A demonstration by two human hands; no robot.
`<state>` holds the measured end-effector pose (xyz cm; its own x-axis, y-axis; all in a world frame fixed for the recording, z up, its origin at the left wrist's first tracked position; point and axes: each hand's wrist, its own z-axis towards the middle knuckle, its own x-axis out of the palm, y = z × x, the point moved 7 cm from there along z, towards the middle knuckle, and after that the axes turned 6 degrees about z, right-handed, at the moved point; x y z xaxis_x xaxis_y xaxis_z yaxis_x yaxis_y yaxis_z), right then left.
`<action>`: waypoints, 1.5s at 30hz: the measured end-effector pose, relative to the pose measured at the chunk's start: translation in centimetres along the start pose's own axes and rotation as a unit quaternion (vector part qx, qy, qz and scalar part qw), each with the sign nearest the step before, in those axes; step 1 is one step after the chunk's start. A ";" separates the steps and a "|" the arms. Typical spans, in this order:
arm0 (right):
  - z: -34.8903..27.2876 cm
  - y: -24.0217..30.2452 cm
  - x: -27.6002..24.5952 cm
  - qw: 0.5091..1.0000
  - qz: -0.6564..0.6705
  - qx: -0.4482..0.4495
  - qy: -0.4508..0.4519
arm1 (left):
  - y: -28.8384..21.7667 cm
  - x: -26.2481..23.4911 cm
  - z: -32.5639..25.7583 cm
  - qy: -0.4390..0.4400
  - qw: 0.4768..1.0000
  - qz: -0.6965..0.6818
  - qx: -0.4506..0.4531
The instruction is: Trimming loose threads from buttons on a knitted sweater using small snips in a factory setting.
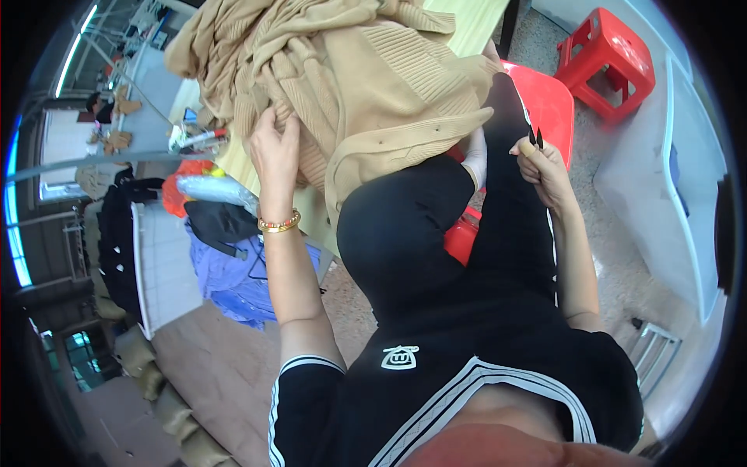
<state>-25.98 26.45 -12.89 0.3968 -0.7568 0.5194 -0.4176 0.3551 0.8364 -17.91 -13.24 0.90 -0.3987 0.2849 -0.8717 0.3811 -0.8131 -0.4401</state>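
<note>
A tan knitted cardigan [381, 86] lies heaped over the table edge and hangs down to my knees. It has ribbed parts and a button band with small dark dots. My left hand [274, 152] is closed, pinching a fold of the cardigan at its left side. Away from the garment, over my right leg, my right hand [542, 167] grips a pair of thread snips [535, 138]. Their two dark pointed blades stick out above the fingers, slightly apart; the handles are hidden in my palm.
A pale wooden table [475, 27] carries the knitwear. Red stools [607, 62] stand at the right, beside a large whitish plastic bin [650, 194]. Blue-purple cloth [226, 272] and a black bag [222, 224] lie at the left. Stuffed sacks [175, 412] line the floor.
</note>
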 end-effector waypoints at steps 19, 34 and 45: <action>-4.3 4.1 -2.9 0.988 0.086 -0.126 -0.005 | -29.2 -18.7 -6.3 0.076 0.565 -0.676 0.467; -2.3 -1.1 -3.2 0.994 0.105 -0.043 0.009 | -21.0 8.5 -3.0 0.181 0.881 0.166 0.404; -3.3 -5.8 -6.9 0.948 0.314 -0.037 -0.041 | -22.7 8.3 -3.0 0.322 0.821 0.196 0.429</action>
<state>-23.66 31.44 -20.76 0.0225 -0.4220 0.9063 -0.4908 0.7851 0.3778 -27.40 9.11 2.98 0.2438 -0.1001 -0.9647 -0.4637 -0.8856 -0.0253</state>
